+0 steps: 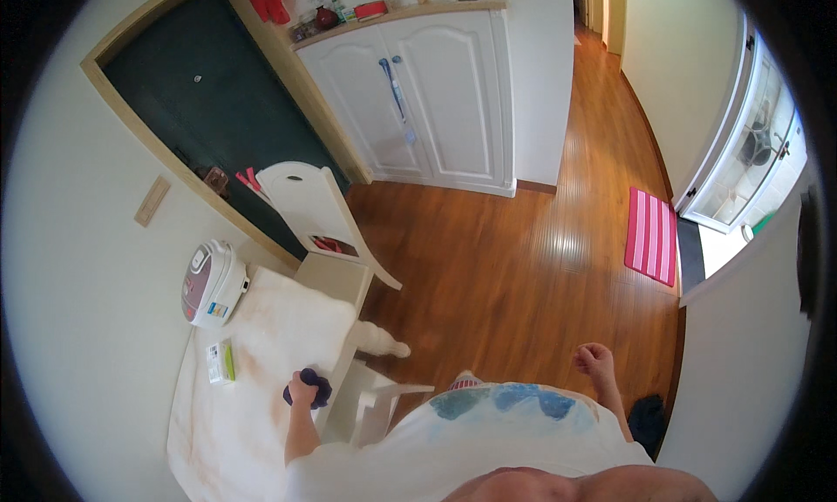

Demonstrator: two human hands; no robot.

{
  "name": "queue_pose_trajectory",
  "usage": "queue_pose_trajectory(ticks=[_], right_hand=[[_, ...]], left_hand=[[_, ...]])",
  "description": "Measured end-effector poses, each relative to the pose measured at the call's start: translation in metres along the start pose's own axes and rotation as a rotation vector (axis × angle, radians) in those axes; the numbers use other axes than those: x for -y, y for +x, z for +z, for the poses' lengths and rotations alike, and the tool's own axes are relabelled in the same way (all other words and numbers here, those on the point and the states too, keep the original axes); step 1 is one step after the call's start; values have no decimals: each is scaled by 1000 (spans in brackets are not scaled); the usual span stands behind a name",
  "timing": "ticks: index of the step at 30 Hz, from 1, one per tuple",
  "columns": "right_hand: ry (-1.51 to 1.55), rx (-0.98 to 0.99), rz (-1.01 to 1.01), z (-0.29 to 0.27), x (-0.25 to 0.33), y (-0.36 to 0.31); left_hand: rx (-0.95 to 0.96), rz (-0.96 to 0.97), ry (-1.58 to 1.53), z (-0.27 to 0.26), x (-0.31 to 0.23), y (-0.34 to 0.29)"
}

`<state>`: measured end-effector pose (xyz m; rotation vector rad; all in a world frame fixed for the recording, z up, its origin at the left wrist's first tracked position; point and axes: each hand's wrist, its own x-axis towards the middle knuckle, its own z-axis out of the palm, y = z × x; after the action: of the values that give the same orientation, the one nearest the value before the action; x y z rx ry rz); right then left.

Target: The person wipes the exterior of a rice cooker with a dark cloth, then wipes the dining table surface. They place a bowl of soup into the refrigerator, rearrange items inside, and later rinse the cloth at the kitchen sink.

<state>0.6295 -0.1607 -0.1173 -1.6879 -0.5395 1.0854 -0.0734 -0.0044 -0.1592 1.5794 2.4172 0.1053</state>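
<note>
My left hand (302, 389) is closed on a bunched dark purple cloth (320, 390), pressed to the white-covered table (261, 415) near its right edge. Fabric spreads out past the fingers on both sides. Farther left on the table lies a small white and green packet (221, 362). A white rice cooker (215, 284) stands behind it by the wall. My right hand (594, 359) hangs out over the floor at my right side, its fingers curled in, with nothing visible in it.
One white chair (305, 205) stands at the table's far end, another (370, 406) along its right side. A white cabinet (453, 92) and dark green door (209, 92) are behind. On the wooden floor (488, 266), a pink striped mat (652, 236) lies before a doorway at right.
</note>
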Motion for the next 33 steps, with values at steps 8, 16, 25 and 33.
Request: queue_pose_trajectory(ticks=[8, 16, 25, 33], right_hand=[[-94, 81, 38, 38, 25, 104], [-52, 116, 49, 105, 94, 209], [-55, 127, 109, 113, 136, 256], [75, 119, 86, 61, 137, 328]], left_hand=[[-164, 124, -140, 9, -125, 79], [74, 550, -446, 11, -300, 141], [554, 853, -746, 25, -530, 127], [622, 927, -880, 27, -641, 103]])
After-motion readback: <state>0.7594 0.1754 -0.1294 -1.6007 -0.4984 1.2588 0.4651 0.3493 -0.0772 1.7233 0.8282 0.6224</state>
